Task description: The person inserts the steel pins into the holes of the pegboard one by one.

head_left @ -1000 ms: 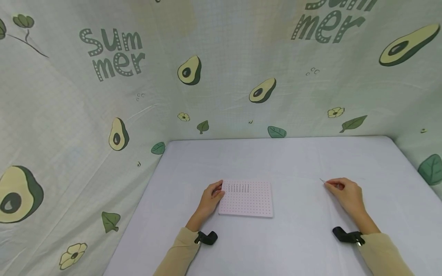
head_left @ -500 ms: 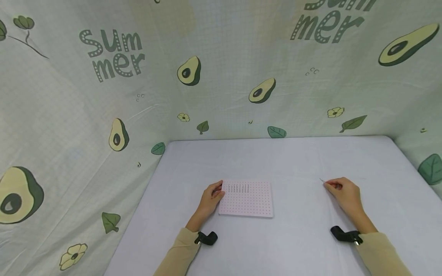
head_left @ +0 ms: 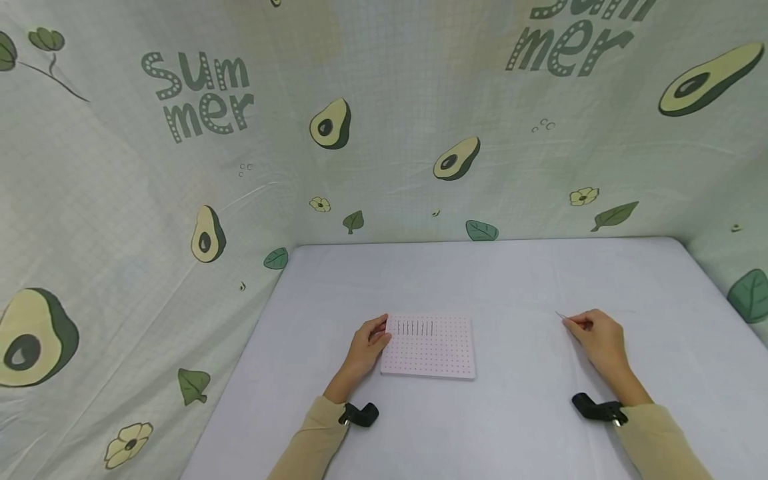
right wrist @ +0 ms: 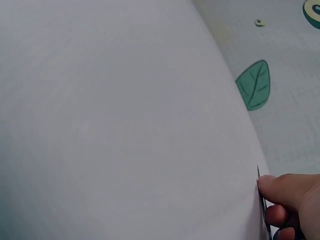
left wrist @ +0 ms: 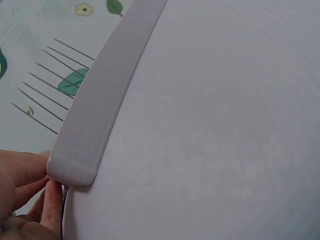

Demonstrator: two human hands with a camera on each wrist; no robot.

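Observation:
A pale pink board with a grid of holes [head_left: 427, 357] lies left of centre on the table. Several thin metal pins [head_left: 415, 327] stand in a row near its far left corner; in the left wrist view these pins [left wrist: 42, 92] stick out past the board's edge. My left hand [head_left: 363, 345] grips the board's left side, thumb and fingers at the corner. Well to the right, my right hand [head_left: 600, 337] pinches a slender, dark, pointed metal piece [right wrist: 258, 175], its tip directed forward and left. The fingers hide much of that piece.
White cloth covers the table [head_left: 516, 413], whose far edge meets a hanging curtain [head_left: 384, 187] printed with avocados and leaves. Black wrist mounts [head_left: 360, 415] sit at both cuffs. A wide stretch of tabletop lies between the board and the right hand.
My right hand and forearm have shifted slightly left, still pinching the pointed metal piece. The left hand and the board stay as they were.

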